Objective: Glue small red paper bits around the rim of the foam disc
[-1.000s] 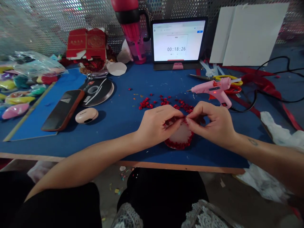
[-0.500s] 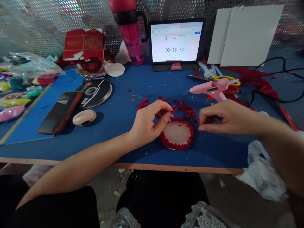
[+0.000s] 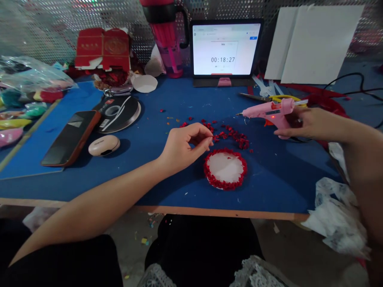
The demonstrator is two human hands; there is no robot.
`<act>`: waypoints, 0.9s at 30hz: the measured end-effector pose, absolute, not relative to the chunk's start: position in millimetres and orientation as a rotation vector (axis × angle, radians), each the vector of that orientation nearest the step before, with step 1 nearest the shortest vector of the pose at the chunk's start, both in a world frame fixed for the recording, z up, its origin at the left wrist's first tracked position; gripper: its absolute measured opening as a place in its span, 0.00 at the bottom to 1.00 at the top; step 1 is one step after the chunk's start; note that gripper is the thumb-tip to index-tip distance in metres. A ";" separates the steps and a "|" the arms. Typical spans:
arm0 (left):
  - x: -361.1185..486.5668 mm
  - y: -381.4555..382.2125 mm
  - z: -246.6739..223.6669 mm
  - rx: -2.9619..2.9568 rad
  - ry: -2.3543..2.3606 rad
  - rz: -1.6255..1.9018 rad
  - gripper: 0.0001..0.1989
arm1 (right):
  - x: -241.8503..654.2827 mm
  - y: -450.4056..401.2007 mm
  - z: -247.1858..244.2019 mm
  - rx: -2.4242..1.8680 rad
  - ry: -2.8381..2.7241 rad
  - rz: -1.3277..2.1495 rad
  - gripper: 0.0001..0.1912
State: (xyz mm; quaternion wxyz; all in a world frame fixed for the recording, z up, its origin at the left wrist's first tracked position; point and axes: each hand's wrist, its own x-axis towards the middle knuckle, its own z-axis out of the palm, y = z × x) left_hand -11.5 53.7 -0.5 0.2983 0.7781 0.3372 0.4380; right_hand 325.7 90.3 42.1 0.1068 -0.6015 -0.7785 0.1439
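My left hand point(image 3: 187, 147) is closed in a pinch, with a small red piece at its fingertips, partly hidden. Just right of and below it lies a white disc point(image 3: 224, 166), its rim ringed with red crumpled bits point(image 3: 243, 159). My right hand point(image 3: 308, 121) has its fingers around the handle of a pink hot glue gun point(image 3: 269, 111), whose nozzle points left and whose small red light glows. Loose red bits point(image 3: 237, 135) are scattered behind the disc.
Behind stand a tablet point(image 3: 226, 52) with a timer, a pink tumbler point(image 3: 167, 40) and white boards point(image 3: 317, 44). Scissors point(image 3: 251, 97) lie behind the glue gun. To the left are a phone point(image 3: 72, 137), a pale case point(image 3: 104, 145) and a ribbon spool point(image 3: 119, 115). Cables point(image 3: 357, 75) run at right.
My right hand has moved right and back from beside the disc to the glue gun and taken hold of its handle. The left hand keeps its pinch near the disc.
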 end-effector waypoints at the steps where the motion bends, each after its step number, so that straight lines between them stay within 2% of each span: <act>1: -11.8 53.7 -0.9 2.040 0.906 1.164 0.02 | 321.9 90.9 40.0 -1.806 -2.343 0.468 0.18; 6: -13.1 55.1 -1.4 1.910 0.942 1.185 0.00 | 316.0 92.6 28.8 -1.927 -2.303 0.650 0.21; 10: -13.5 55.9 -0.3 1.930 0.981 1.168 0.01 | 323.6 94.9 18.0 -1.740 -2.137 0.679 0.19; 13: -13.8 55.3 0.8 2.027 1.018 1.125 0.02 | 321.8 90.1 17.2 -1.497 -1.961 0.859 0.23; 20: -14.1 54.5 -0.4 2.191 1.011 1.144 0.03 | 300.5 62.7 22.6 -1.052 -1.796 1.327 0.13; 27: -12.4 51.8 2.0 2.260 0.981 1.190 0.04 | 291.3 53.2 14.4 -1.130 -1.809 1.390 0.12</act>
